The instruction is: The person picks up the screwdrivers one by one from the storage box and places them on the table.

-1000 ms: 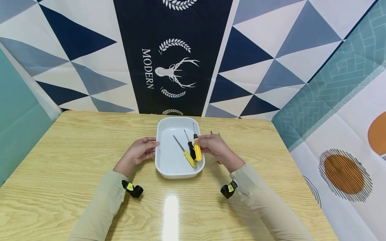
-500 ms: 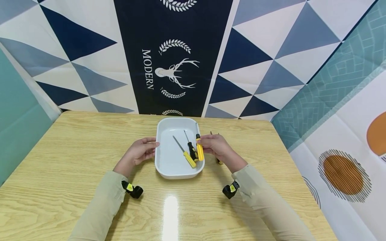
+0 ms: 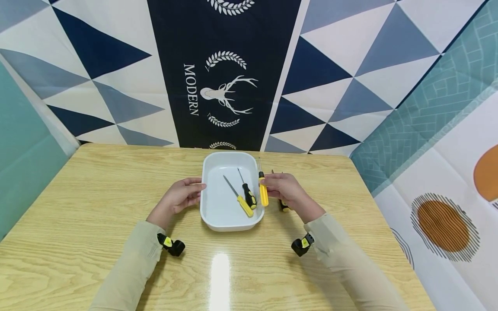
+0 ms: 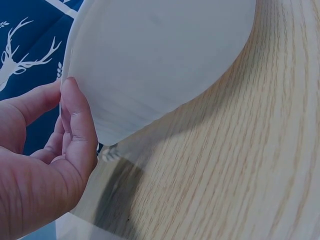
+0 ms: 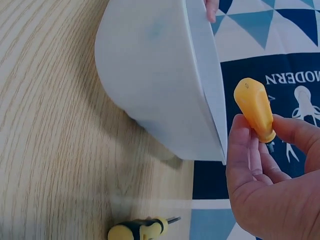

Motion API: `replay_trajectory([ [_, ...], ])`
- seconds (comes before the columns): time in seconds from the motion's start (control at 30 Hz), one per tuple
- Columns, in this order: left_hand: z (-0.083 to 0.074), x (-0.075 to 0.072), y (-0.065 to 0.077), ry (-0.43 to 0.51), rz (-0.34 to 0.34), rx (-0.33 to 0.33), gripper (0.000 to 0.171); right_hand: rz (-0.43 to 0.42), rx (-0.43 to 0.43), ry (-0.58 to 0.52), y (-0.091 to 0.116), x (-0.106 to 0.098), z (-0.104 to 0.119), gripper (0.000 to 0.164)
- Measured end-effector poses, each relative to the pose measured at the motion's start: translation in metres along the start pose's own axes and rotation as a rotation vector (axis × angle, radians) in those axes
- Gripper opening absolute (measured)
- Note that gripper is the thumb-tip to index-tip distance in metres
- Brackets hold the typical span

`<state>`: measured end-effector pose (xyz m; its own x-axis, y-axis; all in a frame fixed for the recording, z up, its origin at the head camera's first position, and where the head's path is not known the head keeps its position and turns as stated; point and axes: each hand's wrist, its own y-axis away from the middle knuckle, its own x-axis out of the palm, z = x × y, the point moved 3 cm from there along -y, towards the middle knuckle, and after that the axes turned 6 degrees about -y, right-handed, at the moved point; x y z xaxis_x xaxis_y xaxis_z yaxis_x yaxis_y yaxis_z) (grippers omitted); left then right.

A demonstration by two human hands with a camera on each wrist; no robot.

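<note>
R hand (image 3: pixel 285 188) has moved outward in last sec: yellow screwdriver (image 3: pixel 263 194) was above tray interior, now over R rim of white tray (image 3: pixel 232 227), held up off it. Prob means it's being taken out vs laid in, only a judgement. R thumb + fingers pinch handle at shank end; butt sticks out toward wearer, shank points away. Just L of that grip, lying in tray: slim yellow-handled screwdriver (image 3: pixel 245 206) & black-and-yellow screwdriver (image 3: pixel 249 196). Below R hand, on table (image 3: pixel 116 194): second black-and-yellow screwdriver (image 5: pixel 145 229), partly hidden in head view. L hand (image 3: pixel 183 193) unchanged, pinching tray's L edge
</note>
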<state>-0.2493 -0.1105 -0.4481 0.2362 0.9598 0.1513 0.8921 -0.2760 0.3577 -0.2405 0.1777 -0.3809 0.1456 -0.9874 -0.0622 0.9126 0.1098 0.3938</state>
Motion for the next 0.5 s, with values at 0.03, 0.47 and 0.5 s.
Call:
replay_trajectory([
  [0.03, 0.0, 0.0, 0.0, 0.003, -0.001, 0.001, 0.054, 0.004, -0.004, 0.001, 0.0, -0.001, 0.0, 0.052],
  [0.47, -0.001, 0.001, 0.001, 0.003, 0.004, 0.002, 0.054, 0.002, -0.013, -0.042, 0.003, -0.016, -0.003, 0.053],
  [0.5, -0.001, 0.0, 0.001, 0.002, 0.003, 0.002, 0.054, 0.001, -0.014, -0.045, 0.003, -0.017, -0.003, 0.053],
])
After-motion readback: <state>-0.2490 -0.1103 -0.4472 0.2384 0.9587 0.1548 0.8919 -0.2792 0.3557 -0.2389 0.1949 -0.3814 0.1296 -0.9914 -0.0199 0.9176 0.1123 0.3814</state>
